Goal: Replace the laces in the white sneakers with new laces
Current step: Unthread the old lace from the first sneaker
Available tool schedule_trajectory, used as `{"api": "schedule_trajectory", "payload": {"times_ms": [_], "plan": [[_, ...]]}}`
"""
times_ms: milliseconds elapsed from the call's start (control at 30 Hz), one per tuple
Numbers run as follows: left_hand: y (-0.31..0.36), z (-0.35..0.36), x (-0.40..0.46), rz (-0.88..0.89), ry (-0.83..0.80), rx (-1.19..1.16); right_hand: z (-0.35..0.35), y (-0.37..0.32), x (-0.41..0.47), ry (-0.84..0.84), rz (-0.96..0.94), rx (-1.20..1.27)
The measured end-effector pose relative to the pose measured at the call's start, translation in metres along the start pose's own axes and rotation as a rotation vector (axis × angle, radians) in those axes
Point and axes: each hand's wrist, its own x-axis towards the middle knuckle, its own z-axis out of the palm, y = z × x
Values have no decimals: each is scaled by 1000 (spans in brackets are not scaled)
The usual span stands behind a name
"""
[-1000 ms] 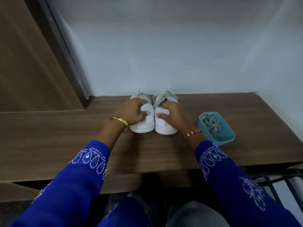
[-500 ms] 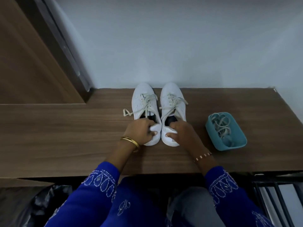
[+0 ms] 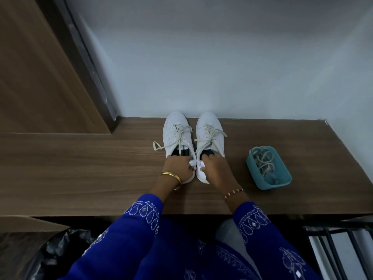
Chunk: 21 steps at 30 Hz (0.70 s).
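Nearest the wooden shelf's (image 3: 84, 178) front edge, both hands grasp the heels of the white sneakers: the left hand (image 3: 178, 165) is curled round the heel of the left sneaker (image 3: 176, 130), thumb on its inner side, and the right hand (image 3: 215, 168) grips the heel of the right sneaker (image 3: 207, 128), fingertips hooked into the dark opening. Both sneakers stand upright and touching side by side in the middle of the shelf, toes against the wall (image 3: 222, 67) behind it. They look light and fairly stiff in sole and heel cup, so the heel is probably a sound place to hold or steady each one, while the upper likely gives under pressure. Further back on the shelf, the old laces (image 3: 182, 136) are threaded but untied, one loose end trailing onto the wood to the left; these are soft and limp, and are best taken by pinching near an eyelet or at the stiffer tip, drawing out one crossing at a time so the shoe does not slide. Toward the shelf's right end, well apart from the shoes, a teal tray (image 3: 282, 181) holds a tangle of new laces (image 3: 262, 161), which probably need teasing apart before threading.
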Motion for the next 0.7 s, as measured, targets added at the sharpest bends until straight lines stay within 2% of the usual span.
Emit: {"api": "schedule_trajectory", "payload": {"times_ms": [300,467,533,700], "plan": [[5,-1,-19,82,-51,21,-5,6,-18,-12,-76,54],[16,6,-46,182,43,-82,-8,6,-50,95,-103,79],[22,7,-56,176,-5,-89,-10,4,-60,96,-100,130],[32,5,-79,150,-155,-60,-28,1,-73,-145,9,290]]}}
